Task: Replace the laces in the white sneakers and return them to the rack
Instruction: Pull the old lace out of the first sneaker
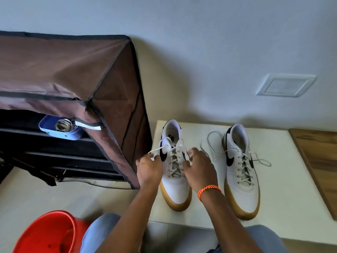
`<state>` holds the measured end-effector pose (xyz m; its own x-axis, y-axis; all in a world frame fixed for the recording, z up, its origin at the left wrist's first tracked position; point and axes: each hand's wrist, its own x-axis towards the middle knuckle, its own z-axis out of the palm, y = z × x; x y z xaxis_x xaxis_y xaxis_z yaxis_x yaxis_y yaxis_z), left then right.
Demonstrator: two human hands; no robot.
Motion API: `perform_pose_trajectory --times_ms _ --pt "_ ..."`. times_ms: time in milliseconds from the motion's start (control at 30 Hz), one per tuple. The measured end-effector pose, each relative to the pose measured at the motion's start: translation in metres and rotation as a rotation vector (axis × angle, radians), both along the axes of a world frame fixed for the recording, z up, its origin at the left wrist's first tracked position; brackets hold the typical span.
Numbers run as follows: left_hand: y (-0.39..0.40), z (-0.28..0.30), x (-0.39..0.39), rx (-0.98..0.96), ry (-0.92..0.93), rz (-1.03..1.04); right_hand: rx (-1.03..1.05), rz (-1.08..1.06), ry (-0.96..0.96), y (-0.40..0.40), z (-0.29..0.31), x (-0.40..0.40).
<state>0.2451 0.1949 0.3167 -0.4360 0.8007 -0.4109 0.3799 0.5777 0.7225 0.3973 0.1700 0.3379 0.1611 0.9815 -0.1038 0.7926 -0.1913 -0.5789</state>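
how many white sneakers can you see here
2. One sneaker lies beside the shoe rack, both hands at its laces; the other sneaker lies to its right, laces loose. More could be hidden inside the rack.

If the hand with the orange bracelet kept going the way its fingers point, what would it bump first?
Probably the left sneaker's laced tongue: the right hand points up-left over it, fingers already at its lace.

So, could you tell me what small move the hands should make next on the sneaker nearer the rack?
Probably pull the ends snug and tie them: left hand and right hand each pinch a lace end on the left sneaker, laced but untied.
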Motion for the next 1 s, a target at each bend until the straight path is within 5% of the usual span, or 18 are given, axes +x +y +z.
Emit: perform_pose_trajectory --times_ms 200,367,700,1000 --pt "-0.002 0.0 0.002 0.315 0.064 -0.111 -0.005 0.262 0.016 0.02 -0.015 -0.002" --pt "-0.01 0.005 0.008 0.233 0.032 -0.346 0.004 0.244 0.093 0.009 -0.014 0.004" --pt "-0.032 0.026 0.004 0.151 0.162 -0.406 -0.062 0.262 -0.008 -0.032 -0.009 0.012" --pt "-0.027 0.019 0.002 0.318 0.333 -0.493 -0.008 0.213 0.147 -0.037 -0.018 0.008"
